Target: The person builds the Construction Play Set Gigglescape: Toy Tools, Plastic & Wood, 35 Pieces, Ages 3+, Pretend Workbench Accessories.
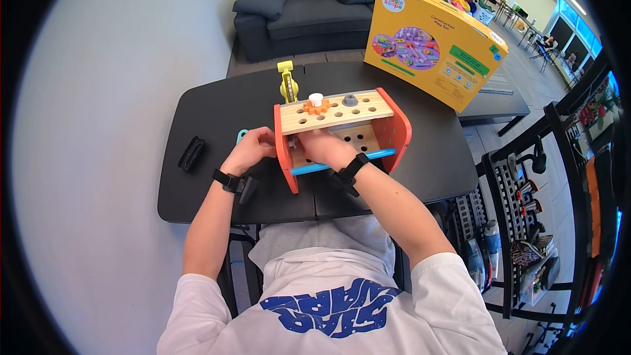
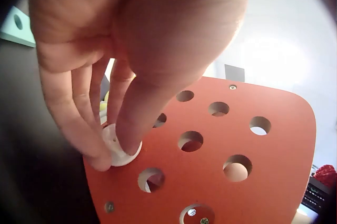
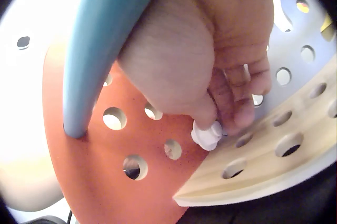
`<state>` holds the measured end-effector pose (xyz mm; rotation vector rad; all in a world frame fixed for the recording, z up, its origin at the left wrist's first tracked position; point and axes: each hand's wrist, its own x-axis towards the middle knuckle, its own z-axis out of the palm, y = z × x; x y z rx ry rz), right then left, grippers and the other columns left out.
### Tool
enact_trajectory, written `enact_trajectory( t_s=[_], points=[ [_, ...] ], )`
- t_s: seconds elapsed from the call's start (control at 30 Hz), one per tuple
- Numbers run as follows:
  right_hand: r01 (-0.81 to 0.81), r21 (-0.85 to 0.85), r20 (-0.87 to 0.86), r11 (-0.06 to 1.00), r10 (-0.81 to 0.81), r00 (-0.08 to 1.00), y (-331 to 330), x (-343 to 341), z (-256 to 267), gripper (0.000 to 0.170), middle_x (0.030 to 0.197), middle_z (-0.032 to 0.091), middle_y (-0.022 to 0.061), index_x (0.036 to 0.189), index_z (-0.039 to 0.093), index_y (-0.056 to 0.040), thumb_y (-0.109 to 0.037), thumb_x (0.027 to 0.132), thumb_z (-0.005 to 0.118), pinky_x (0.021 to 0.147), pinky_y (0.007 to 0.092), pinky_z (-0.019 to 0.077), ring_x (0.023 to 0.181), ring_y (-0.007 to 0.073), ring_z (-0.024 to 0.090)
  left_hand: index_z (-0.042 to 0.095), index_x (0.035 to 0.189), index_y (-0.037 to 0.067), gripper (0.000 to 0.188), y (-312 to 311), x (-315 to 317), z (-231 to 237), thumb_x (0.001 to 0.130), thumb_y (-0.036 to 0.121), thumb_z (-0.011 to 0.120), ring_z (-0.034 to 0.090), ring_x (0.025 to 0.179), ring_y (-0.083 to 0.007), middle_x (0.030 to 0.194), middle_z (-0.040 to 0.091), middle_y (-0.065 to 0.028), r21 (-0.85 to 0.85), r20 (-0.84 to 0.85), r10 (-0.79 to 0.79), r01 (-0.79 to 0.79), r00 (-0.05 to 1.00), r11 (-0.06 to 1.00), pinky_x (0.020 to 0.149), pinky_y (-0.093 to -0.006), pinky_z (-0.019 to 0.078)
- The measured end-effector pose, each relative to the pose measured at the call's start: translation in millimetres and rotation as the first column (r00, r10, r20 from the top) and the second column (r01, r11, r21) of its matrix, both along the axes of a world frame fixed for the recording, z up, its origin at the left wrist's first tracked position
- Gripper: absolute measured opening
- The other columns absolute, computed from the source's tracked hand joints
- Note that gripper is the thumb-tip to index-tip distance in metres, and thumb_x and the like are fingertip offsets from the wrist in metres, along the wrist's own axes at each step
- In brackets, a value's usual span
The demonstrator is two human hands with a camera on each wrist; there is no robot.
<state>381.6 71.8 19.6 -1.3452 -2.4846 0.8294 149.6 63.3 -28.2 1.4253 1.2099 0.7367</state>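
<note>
A toy workbench has a red side panel (image 2: 210,129) full of holes, a wooden top (image 1: 342,113) and a blue bar (image 1: 342,162). On the panel's outer face my left hand (image 1: 252,150) pinches a white round piece (image 2: 120,145) between thumb and fingers. Inside the bench, under the top, my right hand (image 1: 327,147) holds a small white piece (image 3: 206,134) against the panel's inner face with thumb and fingertips. An orange gear (image 1: 317,108) with a white piece (image 1: 316,99) and a grey piece (image 1: 350,100) stand on the top.
A yellow-green toy (image 1: 288,83) stands behind the bench. At left on the black table (image 1: 217,108) lies a black object (image 1: 192,153); a teal piece (image 1: 242,135) is near my left hand. A large yellow box (image 1: 434,46) stands at the back right.
</note>
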Motion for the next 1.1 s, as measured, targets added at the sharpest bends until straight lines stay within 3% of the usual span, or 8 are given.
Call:
enact_trajectory(
  t_s=[0.07,0.13,0.37,0.53,0.77,0.83,0.93,1.1],
  points=[
    [0.021,-0.025,0.007,0.999,-0.021,1.000,1,-1,-3,0.026,0.118,0.069,0.0203,0.115,0.067,0.0002,-0.007,0.090,0.064,0.094,0.0424,0.0560,0.110,0.0350,0.068,0.064,0.107,-0.004,0.015,-2,4,5,0.093,0.001,0.066,0.071,0.091,-0.0176,0.101,0.071,-0.0102,0.091,-0.007,0.012,-0.011,1.000,0.996,0.085,-0.0308,0.0581],
    [-0.065,0.190,0.025,0.980,0.062,0.998,4,-3,-13,0.026,0.109,0.070,0.0215,0.110,0.068,-0.0001,-0.003,0.084,0.065,0.086,0.0431,0.0571,0.102,0.0364,0.069,0.063,0.104,-0.004,0.012,-4,5,10,0.093,-0.001,0.066,0.071,0.096,-0.0191,0.103,0.071,-0.0111,0.052,0.039,0.034,-0.036,0.999,0.998,0.089,-0.0329,0.0583],
    [-0.053,0.184,0.053,0.981,0.044,0.998,6,-4,-20,0.026,0.110,0.070,0.0213,0.111,0.068,-0.0002,-0.002,0.085,0.064,0.089,0.0432,0.0569,0.106,0.0367,0.068,0.064,0.108,-0.005,0.015,-1,6,3,0.095,0.003,0.067,0.071,0.099,-0.0203,0.106,0.070,-0.0122,0.065,0.076,0.052,-0.057,0.996,0.996,0.091,-0.0336,0.0583],
    [-0.017,0.105,-0.026,0.994,0.019,0.999,4,-1,-13,0.029,0.110,0.070,0.0212,0.113,0.066,0.0003,-0.001,0.084,0.065,0.087,0.0431,0.0578,0.106,0.0366,0.068,0.063,0.117,-0.009,0.025,-8,8,18,0.095,0.003,0.066,0.071,0.098,-0.0204,0.106,0.070,-0.0134,-0.167,0.053,0.043,-0.034,0.998,0.985,0.089,-0.0335,0.0588],
    [-0.005,0.130,-0.015,0.992,0.007,1.000,5,-5,-16,0.029,0.111,0.070,0.0199,0.113,0.067,-0.0015,-0.002,0.084,0.066,0.088,0.0434,0.0576,0.105,0.0358,0.068,0.065,0.124,-0.006,0.035,0,3,2,0.089,-0.004,0.066,0.067,0.102,-0.0155,0.115,0.071,-0.0086,0.008,-0.012,0.018,-0.018,1.000,1.000,0.095,-0.0297,0.0525],
    [-0.074,0.240,0.066,0.968,0.059,0.996,6,-6,-18,0.030,0.113,0.070,0.0196,0.114,0.068,-0.0025,-0.006,0.084,0.067,0.092,0.0438,0.0561,0.107,0.0357,0.068,0.067,0.105,-0.004,0.016,-1,5,2,0.090,-0.002,0.069,0.069,0.096,-0.0178,0.100,0.071,-0.0102,0.072,0.044,0.057,-0.060,0.997,0.996,0.088,-0.0309,0.0566],
    [-0.070,0.250,0.099,0.966,0.046,0.994,8,-6,-21,0.034,0.114,0.072,0.0166,0.110,0.071,-0.0044,-0.022,0.081,0.075,0.095,0.0423,0.0560,0.106,0.0336,0.069,0.067,0.104,-0.004,0.014,1,3,1,0.090,-0.003,0.069,0.068,0.093,-0.0160,0.100,0.070,-0.0090,0.029,0.104,0.092,-0.096,0.990,0.995,0.087,-0.0303,0.0557],
    [-0.056,0.239,0.046,0.969,0.046,0.998,8,-4,-24,0.030,0.113,0.071,0.0170,0.113,0.069,-0.0035,-0.016,0.085,0.070,0.094,0.0431,0.0563,0.106,0.0340,0.069,0.067,0.111,-0.004,0.018,-6,10,7,0.093,0.001,0.067,0.066,0.089,-0.0125,0.099,0.071,-0.0066,-0.007,0.109,0.126,-0.126,0.986,0.992,0.084,-0.0290,0.0551]
  ],
)
